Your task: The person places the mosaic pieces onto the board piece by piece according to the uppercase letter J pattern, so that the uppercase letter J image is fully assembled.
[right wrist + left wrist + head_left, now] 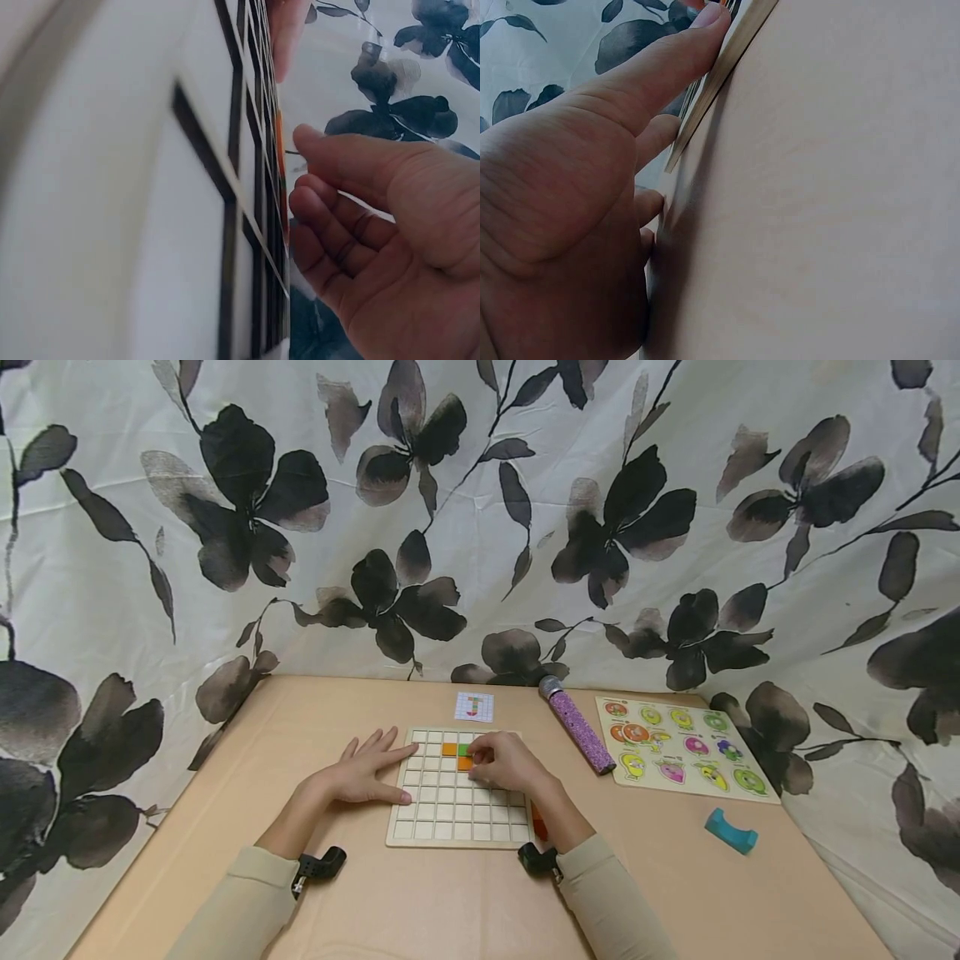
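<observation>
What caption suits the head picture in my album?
Left hand touches the grid board; right hand is beside orange and green tiles.

A flat, pale wooden board with white squares in rows (450, 814) lies in the middle of the light tan table (420, 910). One flat orange square tile (449, 749) sits one row in from its far edge. A flat green square tile (462, 749) is just right of it. On the green one's near side is another orange square tile (464, 763).
</observation>
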`<action>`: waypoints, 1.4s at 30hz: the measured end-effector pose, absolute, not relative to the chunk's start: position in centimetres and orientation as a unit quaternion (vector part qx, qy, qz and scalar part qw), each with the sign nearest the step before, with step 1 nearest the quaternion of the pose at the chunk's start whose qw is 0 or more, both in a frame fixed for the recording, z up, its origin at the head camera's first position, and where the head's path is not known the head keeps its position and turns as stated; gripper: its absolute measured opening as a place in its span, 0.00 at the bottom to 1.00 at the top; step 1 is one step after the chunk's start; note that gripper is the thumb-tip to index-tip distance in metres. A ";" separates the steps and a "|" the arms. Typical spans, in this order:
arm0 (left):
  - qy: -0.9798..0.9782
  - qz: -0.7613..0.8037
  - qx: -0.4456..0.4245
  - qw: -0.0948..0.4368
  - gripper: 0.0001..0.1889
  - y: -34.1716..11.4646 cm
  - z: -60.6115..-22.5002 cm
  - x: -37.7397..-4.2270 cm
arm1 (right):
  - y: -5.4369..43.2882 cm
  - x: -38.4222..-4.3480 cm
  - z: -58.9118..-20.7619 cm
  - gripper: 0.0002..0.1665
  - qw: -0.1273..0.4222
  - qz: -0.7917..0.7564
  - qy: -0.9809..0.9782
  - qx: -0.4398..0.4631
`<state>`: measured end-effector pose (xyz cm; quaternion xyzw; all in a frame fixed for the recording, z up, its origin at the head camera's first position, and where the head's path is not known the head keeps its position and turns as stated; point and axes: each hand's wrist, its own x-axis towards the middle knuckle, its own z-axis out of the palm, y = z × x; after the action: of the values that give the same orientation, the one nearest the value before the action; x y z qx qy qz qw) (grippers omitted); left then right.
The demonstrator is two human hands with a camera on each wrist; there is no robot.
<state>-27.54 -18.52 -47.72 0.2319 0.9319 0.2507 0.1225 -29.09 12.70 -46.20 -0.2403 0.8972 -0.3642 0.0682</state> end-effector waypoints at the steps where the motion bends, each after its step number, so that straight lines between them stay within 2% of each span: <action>1: 0.932 0.250 0.232 0.122 0.52 -18.5 -47.7 -27.5 | 12.8 -29.0 -46.1 0.18 0.065 -0.366 0.896 -0.243; 13: 0.931 0.253 0.233 0.124 0.52 -18.5 -47.7 -27.4 | 14.7 -28.3 -44.3 0.21 0.052 -0.393 0.892 -0.218; 29: 0.929 0.254 0.232 0.134 0.52 -18.5 -47.8 -27.6 | 17.9 -28.2 -43.5 0.18 0.051 -0.387 0.902 -0.186; 42: 0.931 0.249 0.237 0.125 0.52 -18.7 -48.0 -27.7 | 20.3 -28.6 -43.2 0.18 0.102 -0.386 0.894 -0.203</action>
<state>-27.68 -18.75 -48.03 0.2366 0.9308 0.2491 0.1248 -28.57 20.31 -43.24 -0.2030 0.8943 -0.3856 0.1018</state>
